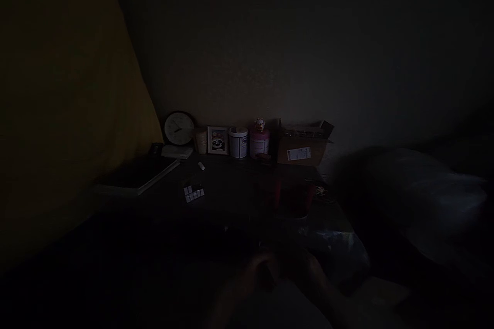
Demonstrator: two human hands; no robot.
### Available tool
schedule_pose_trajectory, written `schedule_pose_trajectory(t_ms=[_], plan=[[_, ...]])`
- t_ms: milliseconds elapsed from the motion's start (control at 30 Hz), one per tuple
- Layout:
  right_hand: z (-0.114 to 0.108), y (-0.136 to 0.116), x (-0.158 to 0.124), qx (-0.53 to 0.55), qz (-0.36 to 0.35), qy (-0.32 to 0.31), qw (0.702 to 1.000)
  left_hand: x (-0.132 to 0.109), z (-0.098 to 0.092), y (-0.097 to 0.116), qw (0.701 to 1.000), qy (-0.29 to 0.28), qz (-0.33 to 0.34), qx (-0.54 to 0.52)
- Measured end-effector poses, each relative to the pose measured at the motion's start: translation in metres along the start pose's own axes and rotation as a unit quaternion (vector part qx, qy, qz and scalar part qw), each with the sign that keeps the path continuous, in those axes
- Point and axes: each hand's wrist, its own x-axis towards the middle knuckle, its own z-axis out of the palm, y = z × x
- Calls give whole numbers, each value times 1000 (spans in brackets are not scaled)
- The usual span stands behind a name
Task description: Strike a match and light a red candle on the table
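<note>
Dimly, at the lower middle of the frame, I make out my left hand [264, 270] and, just to its right, my right hand [306, 266], the two drawn close together near the front of the dark worktop [239, 177]. My fingers seem bent inward, but how far they are open, and whether they have hold of anything, I cannot tell in this gloom.

Nearest beyond them, right of centre, stands a dark-red upright thing with two reddish sides [310, 196], its middle lost in shadow; its material I cannot make out. I would judge it light and fairly stiff, perhaps smooth enough to slip, so I would hold it by both reddish sides, pressing gently and evenly, rather than pinch one edge.

Left of it, near the middle of the frame, lies a small dark block with a grid of white squares [193, 193], well apart from my fingers; it looks rigid and light, best held by opposite faces. Behind, along the wall, stand a round white-faced clock [178, 128], a white-framed panda picture [217, 140], a white cylindrical tin [238, 143], a pink cylindrical tin [259, 143] and an open brown cardboard box [301, 150]
</note>
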Motion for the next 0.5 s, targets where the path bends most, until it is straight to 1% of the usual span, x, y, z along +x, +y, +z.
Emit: schedule_pose_trajectory(t_ms=[33, 100, 167, 200, 233, 333, 400, 500], plan=[[1, 3, 0, 1, 5, 3, 1000, -3, 2, 3, 1000, 2, -3, 26], [4, 9, 1, -1, 17, 11, 1000, -8, 6, 9, 998, 40, -24, 40], [7, 15, 2, -6, 22, 16, 1000, -12, 10, 13, 995, 81, -48, 12], [9, 18, 2, -9, 20, 19, 1000, -14, 12, 15, 995, 93, -47, 0], [9, 19, 2, -12, 17, 21, 1000, -15, 13, 16, 995, 94, -39, 1], [9, 18, 0, -16, 3, 23, 1000, -20, 17, 22, 996, 56, -8, 72], [8, 15, 0, -20, -5, 21, 1000, -22, 18, 25, 994, 33, -13, 99], [6, 8, 0, -30, -22, 35, 999, -22, 17, 25, 994, 7, -21, 102]])
